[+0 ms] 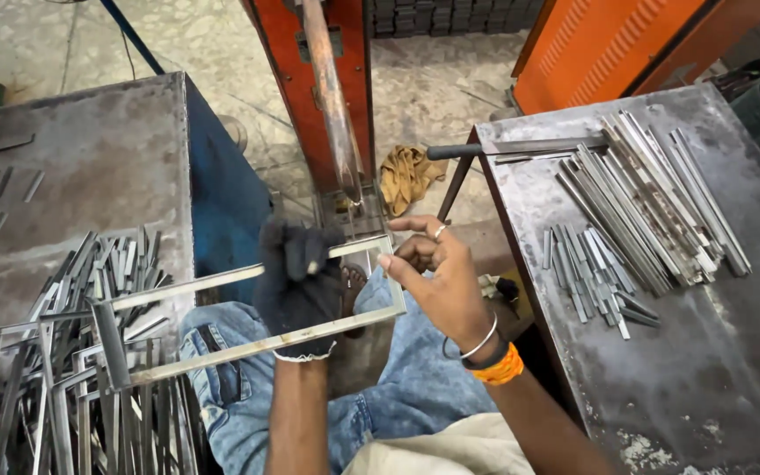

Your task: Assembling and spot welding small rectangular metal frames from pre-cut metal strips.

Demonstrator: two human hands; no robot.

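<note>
We find the left hand (296,281), in a dark glove, closed around the upper bar of a rectangular metal frame (248,321) held across the lap over blue jeans. The bare right hand (437,277), wearing a ring and bangles, pinches the frame's far corner just below the orange spot-welding machine's arm (332,105). The frame's near end overlaps a pile of finished frames (63,369) on the left table (90,149). Loose flat metal strips (635,211) lie on the right table (705,352).
</note>
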